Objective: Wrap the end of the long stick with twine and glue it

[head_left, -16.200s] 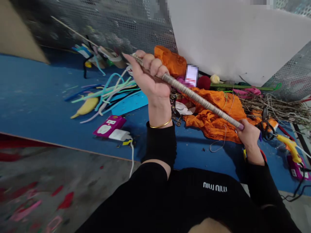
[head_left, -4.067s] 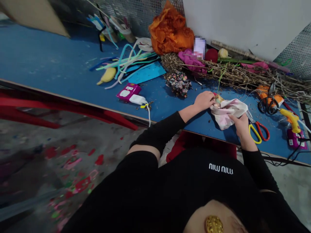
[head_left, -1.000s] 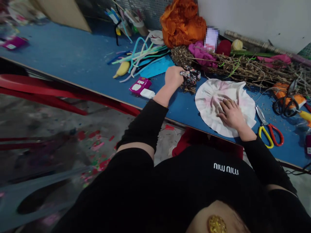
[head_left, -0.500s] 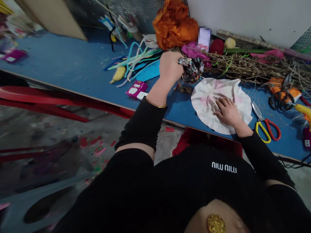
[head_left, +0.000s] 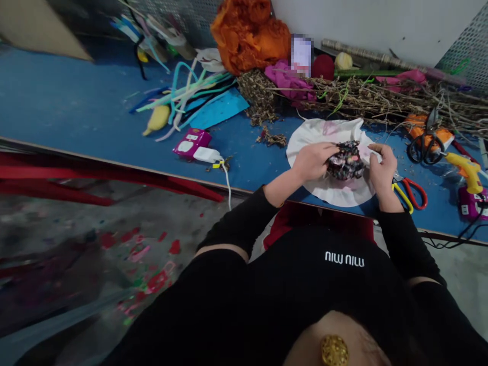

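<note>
A round white cloth (head_left: 324, 190) with pink stains lies spread at the blue table's front edge. On its middle sits a crumpled dark floral fabric bundle (head_left: 346, 162). The fingers of my left hand (head_left: 314, 160) are closed on the bundle's left side; their tips are partly hidden. My right hand (head_left: 384, 170) pinches the cloth's right edge between thumb and fingers, raising it slightly beside the bundle. Close to my right wrist lie scissors (head_left: 415, 194) with one red and one yellow handle, their blades mostly covered by the hand.
Dried stems (head_left: 362, 101) stretch along the back, near crumpled orange material (head_left: 249, 38). A yellow glue gun (head_left: 468, 170) and black-handled scissors (head_left: 426, 145) are at the right. Leftward lie a purple power socket (head_left: 192, 142), pipe cleaners (head_left: 183, 96) and a blue sheet (head_left: 219, 109).
My left hand has brought the floral bundle from above the dried stems down onto the white cloth. My right hand has gone from lying flat on the cloth to pinching its edge.
</note>
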